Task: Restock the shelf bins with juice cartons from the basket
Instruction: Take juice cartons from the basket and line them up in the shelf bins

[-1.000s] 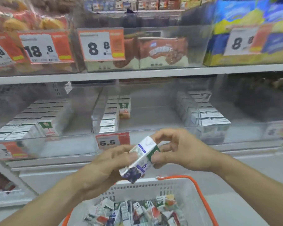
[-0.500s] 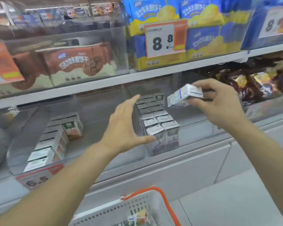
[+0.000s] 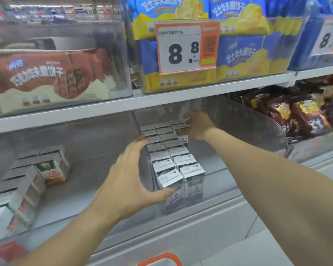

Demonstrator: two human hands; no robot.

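Note:
Two rows of white-topped purple juice cartons [image 3: 173, 160] fill the left side of a clear shelf bin [image 3: 248, 121] on the lower shelf. My right hand [image 3: 197, 126] reaches deep into the bin and grips one purple juice carton [image 3: 184, 140] at the back right of the rows; my fingers hide most of it. My left hand [image 3: 131, 175] is spread flat against the bin's left wall, thumb near the front carton. Only the orange rim of the basket [image 3: 161, 261] shows at the bottom edge.
A neighbouring bin on the left holds green-and-orange cartons [image 3: 48, 167]. The shelf above [image 3: 104, 110] carries brown and blue-yellow biscuit packs and an 8.8 price tag [image 3: 186, 47]. Dark snack bags [image 3: 296, 114] lie to the right. The purple bin's right half has bare floor.
My right hand carried the carton from in front of the bin down to the back of the rows. My left hand stayed at the bin's left side. The view moved closer.

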